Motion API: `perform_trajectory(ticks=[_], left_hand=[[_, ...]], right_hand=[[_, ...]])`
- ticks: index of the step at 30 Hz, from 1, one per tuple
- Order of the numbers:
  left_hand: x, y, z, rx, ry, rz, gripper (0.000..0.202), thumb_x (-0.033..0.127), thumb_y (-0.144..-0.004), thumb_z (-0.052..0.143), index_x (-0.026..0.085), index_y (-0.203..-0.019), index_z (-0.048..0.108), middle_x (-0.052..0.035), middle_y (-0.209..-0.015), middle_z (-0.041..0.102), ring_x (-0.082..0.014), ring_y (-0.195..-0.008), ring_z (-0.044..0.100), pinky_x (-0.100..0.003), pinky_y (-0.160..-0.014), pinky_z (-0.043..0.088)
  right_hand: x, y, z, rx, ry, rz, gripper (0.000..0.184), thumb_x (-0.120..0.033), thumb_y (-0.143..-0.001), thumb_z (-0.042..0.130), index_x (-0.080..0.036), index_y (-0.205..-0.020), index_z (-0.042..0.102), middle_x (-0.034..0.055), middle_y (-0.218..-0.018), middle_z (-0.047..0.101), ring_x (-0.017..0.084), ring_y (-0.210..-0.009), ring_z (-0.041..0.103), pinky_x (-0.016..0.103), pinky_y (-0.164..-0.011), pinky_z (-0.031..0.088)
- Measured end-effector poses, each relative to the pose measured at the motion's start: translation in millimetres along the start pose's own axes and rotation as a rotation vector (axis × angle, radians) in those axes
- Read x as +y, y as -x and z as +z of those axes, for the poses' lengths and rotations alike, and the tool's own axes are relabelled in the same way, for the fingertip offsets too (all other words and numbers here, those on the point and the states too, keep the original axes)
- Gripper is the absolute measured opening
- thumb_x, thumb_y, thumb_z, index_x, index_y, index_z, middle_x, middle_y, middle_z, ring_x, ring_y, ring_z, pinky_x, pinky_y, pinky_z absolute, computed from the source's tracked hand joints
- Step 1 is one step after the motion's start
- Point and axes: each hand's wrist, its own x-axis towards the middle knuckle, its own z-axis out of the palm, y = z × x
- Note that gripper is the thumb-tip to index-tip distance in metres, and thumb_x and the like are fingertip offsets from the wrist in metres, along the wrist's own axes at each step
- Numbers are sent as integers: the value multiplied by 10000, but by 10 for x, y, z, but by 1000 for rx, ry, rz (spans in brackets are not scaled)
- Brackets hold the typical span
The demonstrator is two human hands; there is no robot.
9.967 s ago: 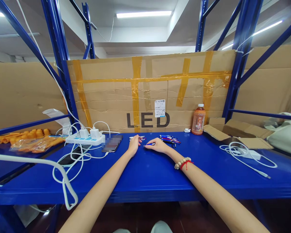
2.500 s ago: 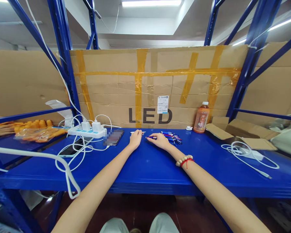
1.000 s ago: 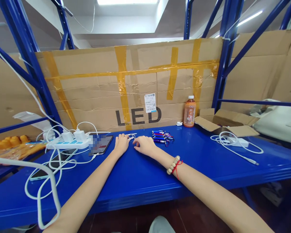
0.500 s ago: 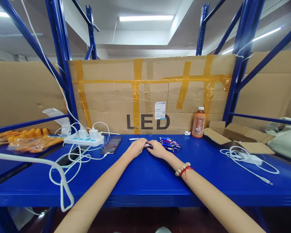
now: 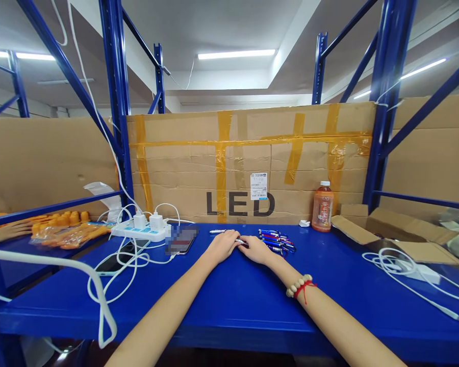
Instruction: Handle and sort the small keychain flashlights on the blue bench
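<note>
My left hand (image 5: 223,246) and my right hand (image 5: 257,250) meet over the middle of the blue table, low against its surface. Between their fingertips is a small pen (image 5: 242,242), partly covered by the fingers; both hands are closed on it. Just behind my left hand lies a silver-looking pen (image 5: 217,231). Right of my right hand is a loose pile of pens (image 5: 276,239), mostly blue with some red. A bead bracelet with a red string (image 5: 301,286) circles my right wrist.
At left stand a white power strip (image 5: 141,232) with chargers, tangled white cables, and two phones, one a dark phone (image 5: 187,243). An orange drink bottle (image 5: 322,206), an open cardboard box (image 5: 396,229) and a coiled white cable (image 5: 390,262) are at right. A cardboard wall (image 5: 183,173) closes the back.
The view has tilted up and shifted slightly, so everything sits lower and further right in the picture. Both hands stay together on the pen, with little other movement.
</note>
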Motion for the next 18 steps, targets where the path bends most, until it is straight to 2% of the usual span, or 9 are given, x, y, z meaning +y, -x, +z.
perform_trajectory(ticks=[12, 18], left_hand=[[-24, 5, 2, -38, 31, -16, 129, 253, -871, 377, 174, -910, 472, -65, -936, 581, -186, -890, 538, -309, -780, 441], [-28, 16, 6, -31, 51, -26, 137, 170, -827, 383, 178, -931, 473, -66, -976, 575, -182, -934, 534, -307, -814, 432]], right_hand=[[-39, 20, -55, -104, 62, 27, 280, -308, -795, 434, -193, -992, 596, 70, -971, 659, 213, -879, 604, 268, -693, 395], [-37, 34, -78, -86, -35, 71, 381, -399, -873, 298, -224, -1002, 611, 56, -971, 657, 202, -876, 598, 265, -668, 395]])
